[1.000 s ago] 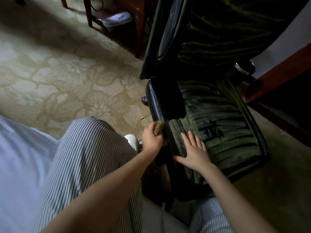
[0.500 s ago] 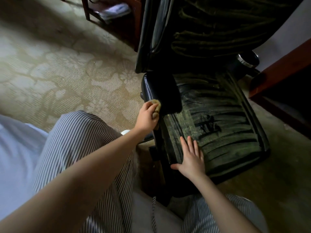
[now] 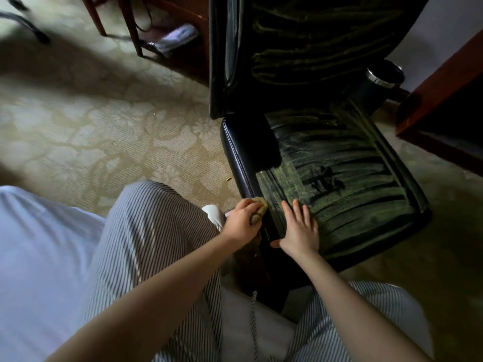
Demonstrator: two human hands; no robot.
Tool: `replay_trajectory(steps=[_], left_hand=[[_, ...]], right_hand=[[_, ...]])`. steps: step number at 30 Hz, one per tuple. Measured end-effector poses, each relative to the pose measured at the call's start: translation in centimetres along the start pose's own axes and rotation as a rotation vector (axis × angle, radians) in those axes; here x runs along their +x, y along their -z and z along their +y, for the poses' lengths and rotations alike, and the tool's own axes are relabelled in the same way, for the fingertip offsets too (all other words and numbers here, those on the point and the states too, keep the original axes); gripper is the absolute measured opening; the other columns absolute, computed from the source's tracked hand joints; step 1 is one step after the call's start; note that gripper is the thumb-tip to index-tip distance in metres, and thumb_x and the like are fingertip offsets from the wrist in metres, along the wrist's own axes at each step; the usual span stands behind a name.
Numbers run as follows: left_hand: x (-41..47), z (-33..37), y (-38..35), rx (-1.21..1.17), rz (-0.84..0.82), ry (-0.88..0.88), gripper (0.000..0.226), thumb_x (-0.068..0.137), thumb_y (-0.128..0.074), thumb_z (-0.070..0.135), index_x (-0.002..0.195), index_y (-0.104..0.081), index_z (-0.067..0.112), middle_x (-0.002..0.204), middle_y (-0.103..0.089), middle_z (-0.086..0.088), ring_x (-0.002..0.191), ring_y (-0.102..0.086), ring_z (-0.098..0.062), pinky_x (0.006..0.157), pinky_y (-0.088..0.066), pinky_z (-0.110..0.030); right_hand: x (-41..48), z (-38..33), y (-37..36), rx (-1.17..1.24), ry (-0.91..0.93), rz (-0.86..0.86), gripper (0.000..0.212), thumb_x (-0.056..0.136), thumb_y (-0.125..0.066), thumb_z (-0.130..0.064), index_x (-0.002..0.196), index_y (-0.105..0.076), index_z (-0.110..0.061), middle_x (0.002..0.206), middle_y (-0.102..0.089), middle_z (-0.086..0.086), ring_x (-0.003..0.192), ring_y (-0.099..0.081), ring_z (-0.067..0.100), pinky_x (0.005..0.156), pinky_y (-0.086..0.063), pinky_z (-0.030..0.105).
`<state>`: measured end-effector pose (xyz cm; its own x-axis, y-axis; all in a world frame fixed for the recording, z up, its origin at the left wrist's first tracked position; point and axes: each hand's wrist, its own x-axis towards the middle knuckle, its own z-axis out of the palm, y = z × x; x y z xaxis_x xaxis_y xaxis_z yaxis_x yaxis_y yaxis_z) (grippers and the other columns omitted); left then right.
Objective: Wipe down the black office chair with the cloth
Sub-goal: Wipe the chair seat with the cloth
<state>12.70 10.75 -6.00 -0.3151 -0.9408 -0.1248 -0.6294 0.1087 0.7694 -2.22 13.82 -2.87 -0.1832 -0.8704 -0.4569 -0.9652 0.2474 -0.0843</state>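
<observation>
Wiping the near left side of the black office chair (image 3: 316,45) looks to be the step in hand.

At the left, a striped trouser leg (image 3: 146,231) is bent over the patterned carpet (image 3: 104,131), and the left forearm reaches across it toward the chair. The left hand (image 3: 241,220) is knuckles-up with a fairly straight wrist, its fingers curled round a small yellowish cloth (image 3: 261,208) bunched into a wad. The cloth sits below the front end of the glossy armrest (image 3: 248,150), at the side of the seat. The light is poor there, so I cannot say whether the wad presses on the armrest's support or on the seat's rim.

Just right of it, the right hand (image 3: 300,231) lies palm-down on the seat (image 3: 352,202). Its fingers are straight and slightly spread, its thumb points out toward the near edge, and it holds nothing. I take it to be steadying the chair.

The seat carries a greenish dusty film crossed by dark streaks, so most of the wiping probably remains. The next move calls for firm strokes of the cloth along that left edge and then across the seat. The flat hand should brace the chair against swivelling, then lift away so the patch beneath it can be reached.

A wooden desk (image 3: 444,82) stands close on the far right.
</observation>
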Motion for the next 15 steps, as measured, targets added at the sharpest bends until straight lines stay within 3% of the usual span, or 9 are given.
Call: replay_trajectory(steps=[4,7,9,15], left_hand=[[-0.5,0.0,1.3,-0.025,-0.093,0.026,0.041,0.084,-0.064,0.010,0.125,-0.058,0.009,0.123,-0.054,-0.014,0.115,-0.052,-0.028,0.094,-0.035,-0.022],[0.9,-0.2,3.1,-0.029,0.017,0.129,0.040,0.084,-0.063,0.011,0.124,-0.059,0.010,0.119,-0.057,-0.013,0.110,-0.053,-0.026,0.084,-0.032,-0.016],[2.5,-0.4,4.5,-0.025,0.112,0.165,0.040,0.084,-0.061,0.010,0.124,-0.058,0.009,0.119,-0.057,-0.013,0.111,-0.052,-0.026,0.087,-0.034,-0.020],[9.3,1.0,7.7,0.132,0.128,0.000,0.040,0.080,-0.062,0.002,0.120,-0.059,0.002,0.118,-0.058,-0.018,0.109,-0.053,-0.031,0.089,-0.034,-0.023]], right_hand=[[-0.2,-0.3,0.2,0.039,0.006,0.004,0.103,0.079,-0.072,-0.036,0.150,0.003,-0.032,0.159,0.012,-0.002,0.145,0.011,0.022,0.116,-0.005,0.046],[-0.1,-0.8,-0.1,0.082,0.008,0.022,0.103,0.080,-0.071,-0.037,0.150,0.004,-0.033,0.159,0.013,-0.002,0.145,0.012,0.022,0.117,-0.004,0.046],[0.3,-1.3,-0.3,0.110,0.007,0.031,0.103,0.079,-0.071,-0.041,0.150,0.003,-0.033,0.158,0.013,-0.004,0.145,0.012,0.021,0.116,-0.003,0.046],[1.3,-3.1,-0.3,0.133,0.025,0.020,0.104,0.077,-0.065,-0.057,0.150,0.004,-0.030,0.158,0.013,0.000,0.145,0.011,0.023,0.115,-0.004,0.045]])
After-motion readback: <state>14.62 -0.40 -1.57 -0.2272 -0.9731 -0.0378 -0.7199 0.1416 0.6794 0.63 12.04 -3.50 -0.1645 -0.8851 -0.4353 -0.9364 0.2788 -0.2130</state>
